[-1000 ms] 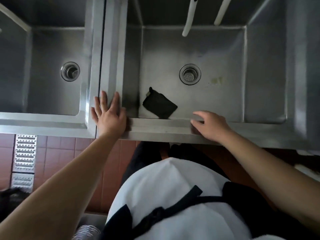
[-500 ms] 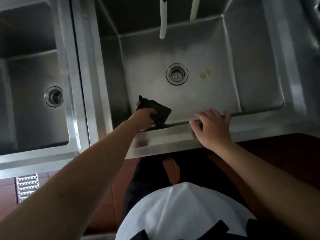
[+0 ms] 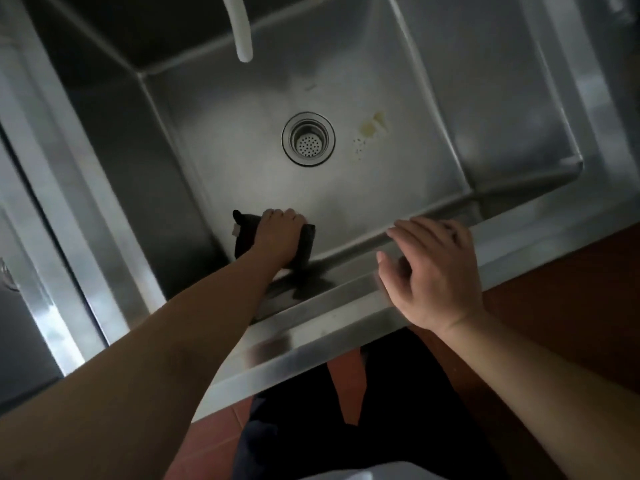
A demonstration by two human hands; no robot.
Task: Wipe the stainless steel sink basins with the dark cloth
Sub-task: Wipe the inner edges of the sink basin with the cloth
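Note:
A stainless steel sink basin (image 3: 242,168) fills the view, with a round drain strainer (image 3: 308,138) in the middle of its floor. A dark cloth (image 3: 244,233) lies on the basin floor near the front left corner. My left hand (image 3: 278,237) reaches down into the basin and is closed on top of the cloth, covering most of it. My right hand (image 3: 429,268) rests on the basin's front rim (image 3: 311,327), fingers spread over the edge. A yellowish stain (image 3: 374,124) marks the floor right of the drain.
A white faucet spout (image 3: 240,29) hangs over the basin's back. A second basin (image 3: 20,341) lies at the far left behind a steel divider (image 3: 69,237). Red floor tiles (image 3: 554,289) and my dark trousers (image 3: 381,427) show below the rim.
My left hand left the divider rim, reached into the basin and closed on the cloth. My right hand stayed on the front rim. The view moved closer over the right basin.

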